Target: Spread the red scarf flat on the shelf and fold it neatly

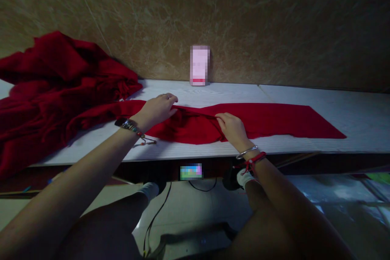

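Note:
A long strip of red cloth (pixel 274 121) lies along the white tabletop (pixel 170 89), its right end flat and cut at a slant. My left hand (pixel 160 107) rests at the upper edge of the cloth, its fingers closed on the fabric. Farther right, my right hand (pixel 230 126) pinches a raised fold of the same cloth between thumb and fingers. Between the two hands the fabric is gathered and creased. To the left the strip runs into a large crumpled heap of red fabric (pixel 61 77).
A phone (pixel 199 65) with a blurred screen leans on the brown marbled wall (pixel 258 28). Another blurred screen (pixel 191 172) sits below the table's front edge. Black cables (pixel 157 215) hang near my legs and white socks.

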The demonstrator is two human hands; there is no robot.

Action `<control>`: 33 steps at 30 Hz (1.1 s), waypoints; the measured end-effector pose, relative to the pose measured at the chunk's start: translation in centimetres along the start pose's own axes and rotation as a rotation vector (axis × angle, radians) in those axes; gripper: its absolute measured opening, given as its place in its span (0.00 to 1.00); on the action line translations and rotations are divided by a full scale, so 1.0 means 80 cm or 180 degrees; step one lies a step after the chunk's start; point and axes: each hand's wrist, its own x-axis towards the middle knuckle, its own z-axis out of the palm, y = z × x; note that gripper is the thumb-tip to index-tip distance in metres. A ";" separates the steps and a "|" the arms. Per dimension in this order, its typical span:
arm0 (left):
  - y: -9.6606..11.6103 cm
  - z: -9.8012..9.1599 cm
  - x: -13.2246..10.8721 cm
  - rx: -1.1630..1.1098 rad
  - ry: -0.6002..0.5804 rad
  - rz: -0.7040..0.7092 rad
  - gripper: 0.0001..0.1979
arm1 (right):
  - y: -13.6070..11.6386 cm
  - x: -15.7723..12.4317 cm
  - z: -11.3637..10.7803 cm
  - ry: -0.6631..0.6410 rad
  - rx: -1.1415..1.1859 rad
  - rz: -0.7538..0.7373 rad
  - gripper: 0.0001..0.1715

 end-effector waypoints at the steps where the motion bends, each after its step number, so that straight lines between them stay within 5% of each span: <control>1: 0.003 0.005 -0.002 -0.0046 0.0052 0.0093 0.19 | 0.001 0.000 -0.002 0.0216 0.0127 0.0010 0.13; 6: 0.008 0.022 -0.012 -0.0086 0.0240 0.0058 0.24 | -0.005 -0.001 -0.020 0.0856 0.0567 -0.0155 0.13; 12: 0.011 0.015 -0.008 -0.0229 0.0480 -0.0135 0.21 | -0.006 -0.011 -0.037 0.0636 0.0544 -0.0392 0.16; 21: 0.011 -0.019 -0.015 -0.0209 0.0788 -0.0647 0.19 | 0.022 -0.027 -0.022 0.0089 0.0465 -0.0671 0.14; 27: 0.020 -0.040 -0.039 0.0124 -0.0161 0.0351 0.15 | 0.036 -0.031 -0.021 -0.0004 0.0294 -0.0561 0.15; 33: 0.012 -0.021 -0.053 0.0170 -0.0922 0.0772 0.14 | 0.041 -0.037 -0.023 -0.0336 0.0355 -0.0700 0.13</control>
